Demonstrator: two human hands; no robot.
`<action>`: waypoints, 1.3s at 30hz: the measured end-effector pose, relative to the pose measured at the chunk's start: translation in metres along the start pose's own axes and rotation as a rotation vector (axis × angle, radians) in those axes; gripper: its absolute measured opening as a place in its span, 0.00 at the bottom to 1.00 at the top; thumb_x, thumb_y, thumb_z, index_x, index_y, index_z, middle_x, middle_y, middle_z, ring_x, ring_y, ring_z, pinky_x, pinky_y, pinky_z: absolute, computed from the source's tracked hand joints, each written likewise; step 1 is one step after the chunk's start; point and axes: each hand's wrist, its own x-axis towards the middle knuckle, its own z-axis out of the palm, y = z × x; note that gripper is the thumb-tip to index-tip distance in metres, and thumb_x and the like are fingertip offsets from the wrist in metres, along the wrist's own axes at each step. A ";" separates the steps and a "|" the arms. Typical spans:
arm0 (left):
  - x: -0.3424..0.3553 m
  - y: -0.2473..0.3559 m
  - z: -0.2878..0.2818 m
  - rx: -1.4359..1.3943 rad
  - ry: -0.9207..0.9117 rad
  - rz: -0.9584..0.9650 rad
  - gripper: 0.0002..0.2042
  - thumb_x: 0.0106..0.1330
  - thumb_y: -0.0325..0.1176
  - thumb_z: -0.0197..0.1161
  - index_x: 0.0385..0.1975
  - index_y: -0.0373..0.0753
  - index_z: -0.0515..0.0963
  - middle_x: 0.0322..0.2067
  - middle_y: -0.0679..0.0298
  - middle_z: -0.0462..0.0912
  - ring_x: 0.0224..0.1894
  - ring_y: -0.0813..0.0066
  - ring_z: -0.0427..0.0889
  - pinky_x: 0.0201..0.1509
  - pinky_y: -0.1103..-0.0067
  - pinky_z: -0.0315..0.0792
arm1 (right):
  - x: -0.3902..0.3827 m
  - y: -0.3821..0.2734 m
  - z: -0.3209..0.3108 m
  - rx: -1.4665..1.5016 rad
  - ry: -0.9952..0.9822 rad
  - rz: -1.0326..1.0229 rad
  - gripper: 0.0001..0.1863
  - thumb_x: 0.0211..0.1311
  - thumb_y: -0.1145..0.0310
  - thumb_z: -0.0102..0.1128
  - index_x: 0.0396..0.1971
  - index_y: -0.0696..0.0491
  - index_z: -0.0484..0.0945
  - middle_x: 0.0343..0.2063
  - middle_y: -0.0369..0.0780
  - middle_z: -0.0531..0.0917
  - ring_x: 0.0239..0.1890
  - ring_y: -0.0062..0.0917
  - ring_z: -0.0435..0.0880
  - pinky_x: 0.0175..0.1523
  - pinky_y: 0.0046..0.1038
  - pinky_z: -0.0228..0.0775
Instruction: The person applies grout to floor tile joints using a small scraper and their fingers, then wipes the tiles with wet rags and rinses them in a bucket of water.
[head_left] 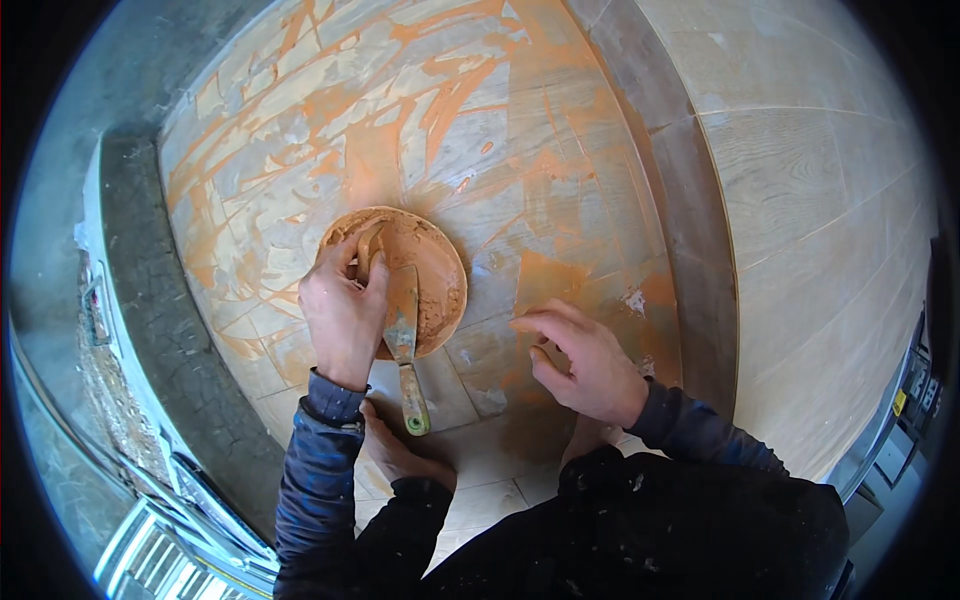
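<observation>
A round bowl (pixel 463 305) of wet orange-brown paste, likely grout, rests on the wood-look tiles. My left hand (pixel 347 300) reaches over its left side, fingers closed around something orange-brown that I cannot make out; paste coats the fingertips. Leaning across the near rim is a putty knife (pixel 402 335), its blade in the bowl and its worn green-ended handle toward me. To the right of the bowl, my right hand (pixel 590 365) hovers above the tiles with thumb and fingers apart, holding nothing. Its fingertips are smeared orange.
Orange smears cover the tiled floor (pixel 470 150). A raised step edge (pixel 700 210) runs along the right, with more wood-look tiles (pixel 800 180) beyond. Left lies a dark grey ledge (pixel 160 250). My bare feet (pixel 395 450) are close to the putty knife handle.
</observation>
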 end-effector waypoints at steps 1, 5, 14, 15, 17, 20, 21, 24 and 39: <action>-0.001 0.004 0.002 0.070 0.019 0.080 0.15 0.60 0.29 0.70 0.47 0.34 0.85 0.32 0.50 0.88 0.29 0.56 0.87 0.38 0.67 0.80 | 0.006 -0.001 0.006 -0.011 -0.002 0.003 0.23 0.60 0.76 0.59 0.57 0.56 0.76 0.47 0.43 0.80 0.48 0.37 0.82 0.54 0.33 0.76; 0.000 0.020 0.011 0.235 0.038 0.083 0.16 0.59 0.33 0.70 0.47 0.36 0.86 0.31 0.47 0.87 0.32 0.47 0.86 0.42 0.63 0.80 | 0.030 -0.006 0.020 -0.208 -0.011 -0.206 0.26 0.60 0.75 0.60 0.61 0.58 0.73 0.57 0.45 0.73 0.54 0.41 0.79 0.57 0.38 0.76; 0.007 0.033 0.023 0.125 -0.108 -0.133 0.15 0.61 0.32 0.70 0.46 0.35 0.86 0.32 0.45 0.87 0.35 0.47 0.87 0.43 0.63 0.80 | 0.052 0.004 0.041 -0.171 -0.036 -0.221 0.29 0.58 0.77 0.59 0.63 0.61 0.71 0.62 0.45 0.71 0.57 0.40 0.79 0.57 0.36 0.78; 0.006 0.030 0.024 0.088 -0.084 -0.099 0.14 0.61 0.31 0.70 0.46 0.34 0.85 0.34 0.44 0.87 0.37 0.47 0.88 0.43 0.64 0.80 | 0.051 0.006 0.043 -0.168 -0.039 -0.276 0.29 0.59 0.77 0.59 0.63 0.61 0.71 0.63 0.45 0.70 0.58 0.39 0.79 0.58 0.36 0.78; 0.004 0.028 0.024 0.004 -0.114 -0.092 0.14 0.61 0.29 0.69 0.46 0.34 0.85 0.36 0.43 0.87 0.38 0.47 0.88 0.44 0.64 0.80 | 0.048 0.010 0.046 -0.151 -0.038 -0.297 0.29 0.59 0.77 0.59 0.63 0.60 0.71 0.63 0.45 0.71 0.59 0.39 0.79 0.59 0.36 0.78; 0.004 0.025 0.031 -0.081 -0.198 -0.072 0.13 0.61 0.27 0.69 0.46 0.34 0.85 0.37 0.43 0.87 0.40 0.48 0.89 0.46 0.66 0.80 | 0.046 0.013 0.046 -0.123 -0.030 -0.291 0.29 0.59 0.77 0.59 0.63 0.59 0.72 0.64 0.44 0.71 0.60 0.39 0.78 0.59 0.36 0.78; 0.003 0.023 0.031 -0.074 -0.238 -0.073 0.13 0.61 0.26 0.69 0.46 0.35 0.85 0.37 0.44 0.87 0.40 0.50 0.89 0.47 0.67 0.80 | 0.046 0.013 0.046 -0.104 -0.036 -0.278 0.29 0.59 0.77 0.60 0.63 0.58 0.72 0.64 0.44 0.71 0.61 0.39 0.78 0.60 0.36 0.78; -0.001 0.015 0.025 -0.229 -0.357 -0.097 0.13 0.65 0.24 0.67 0.49 0.33 0.84 0.37 0.49 0.89 0.38 0.61 0.90 0.46 0.71 0.81 | 0.049 0.011 0.040 -0.070 -0.019 -0.289 0.27 0.60 0.76 0.59 0.62 0.56 0.74 0.64 0.44 0.72 0.61 0.40 0.78 0.60 0.37 0.78; 0.024 0.076 0.030 -0.850 -0.295 -0.202 0.09 0.73 0.24 0.63 0.50 0.30 0.81 0.40 0.67 0.87 0.41 0.87 0.81 0.46 0.84 0.75 | 0.002 0.048 0.012 0.011 0.030 -0.168 0.20 0.57 0.79 0.63 0.51 0.52 0.80 0.60 0.42 0.76 0.52 0.37 0.82 0.52 0.34 0.79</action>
